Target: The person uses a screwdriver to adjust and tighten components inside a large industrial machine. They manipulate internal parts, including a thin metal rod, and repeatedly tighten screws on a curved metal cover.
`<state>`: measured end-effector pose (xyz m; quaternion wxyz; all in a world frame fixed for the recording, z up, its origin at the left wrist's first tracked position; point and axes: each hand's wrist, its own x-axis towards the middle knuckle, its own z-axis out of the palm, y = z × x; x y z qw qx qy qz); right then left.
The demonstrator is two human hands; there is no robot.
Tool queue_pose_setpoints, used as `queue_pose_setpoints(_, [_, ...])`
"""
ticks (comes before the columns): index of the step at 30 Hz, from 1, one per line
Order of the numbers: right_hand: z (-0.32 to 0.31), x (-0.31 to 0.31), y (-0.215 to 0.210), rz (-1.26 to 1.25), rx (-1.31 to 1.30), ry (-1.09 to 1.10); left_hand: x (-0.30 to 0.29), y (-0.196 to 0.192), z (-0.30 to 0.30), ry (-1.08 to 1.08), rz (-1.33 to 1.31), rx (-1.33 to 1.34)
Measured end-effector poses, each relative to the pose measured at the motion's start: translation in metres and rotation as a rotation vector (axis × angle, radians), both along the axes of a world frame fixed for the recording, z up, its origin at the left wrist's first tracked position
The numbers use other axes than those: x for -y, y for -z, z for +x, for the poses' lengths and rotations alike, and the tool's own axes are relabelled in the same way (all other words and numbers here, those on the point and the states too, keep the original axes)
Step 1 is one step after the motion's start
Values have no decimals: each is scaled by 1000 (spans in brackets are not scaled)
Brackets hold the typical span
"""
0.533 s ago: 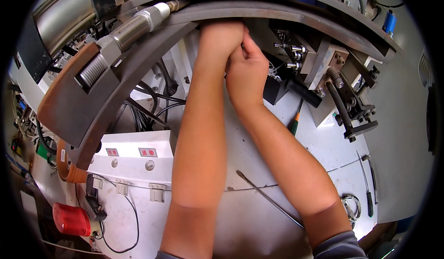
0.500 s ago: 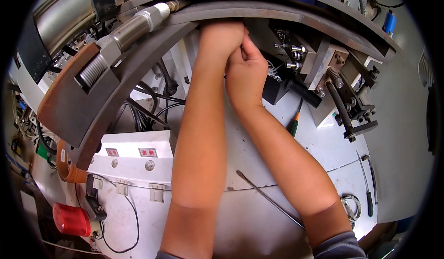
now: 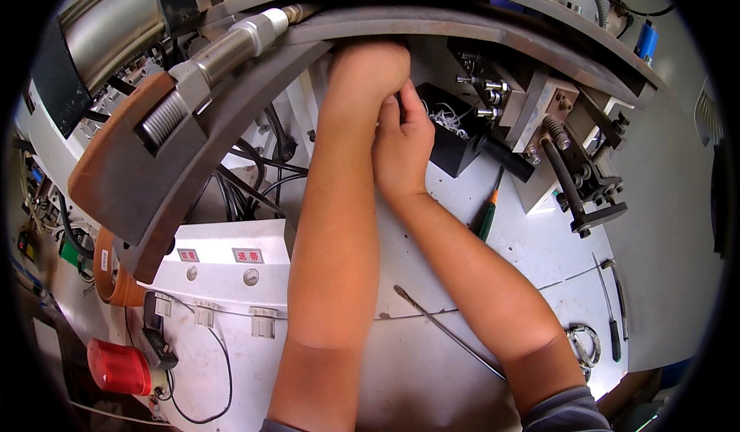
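Note:
My left hand [image 3: 374, 68] reaches under the dark curved metal plate [image 3: 432, 25], bent at the wrist, and its fingers are hidden. Just right of it and a little nearer is my right hand [image 3: 405, 147], its thumb and forefinger raised close together against the left hand. Whatever the right fingertips may hold is out of sight behind the left hand. Beside the right hand stands a black open bin [image 3: 453, 151] with white string-like scraps [image 3: 449, 122] in it. A screwdriver with a green and orange handle [image 3: 487, 218] lies to the right of my right wrist.
A metal bracket assembly with bolts and a spring [image 3: 555, 124] stands at the right. A long metal rod [image 3: 447, 330] lies between my forearms. At left are a white control box [image 3: 220, 270], black cables [image 3: 247, 185] and a red lamp [image 3: 119, 366]. Two thin tools lie at the far right.
My right hand has shifted slightly left and nearer, uncovering more of the black bin and its white scraps. The left hand has drawn slightly nearer, its wrist more bent.

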<state>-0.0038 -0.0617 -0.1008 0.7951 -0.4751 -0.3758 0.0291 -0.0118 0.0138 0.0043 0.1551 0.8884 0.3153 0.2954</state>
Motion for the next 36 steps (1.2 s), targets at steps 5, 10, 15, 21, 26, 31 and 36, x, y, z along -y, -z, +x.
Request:
queue_pose_setpoints(5, [-20, -2, 7, 34, -198, -213, 17, -11, -18, -48, -155, -134])
queue_pose_setpoints(10, [-19, -12, 25, -124, -156, -173, -15, 7, -6, 64, 76, 193])
queue_pose_setpoints(15, [-15, -14, 37, -136, -142, -229, -12, 3, 1, 140, -26, 18])
queue_pose_setpoints(21, [-18, -19, 42, -105, -128, -246, -13, 15, 3, 155, 25, 266])
queue_pose_setpoints(26, [-20, -25, 43, -57, -98, -212, -6, 15, 2, 48, 339, 407])
queue_pose_setpoints(31, [-24, -12, 29, -50, -179, -290, -2, 15, 9, 182, -163, 400])
queue_pose_setpoints(36, [-20, -8, 24, -169, -127, -200, -8, 27, 14, 69, 178, 289])
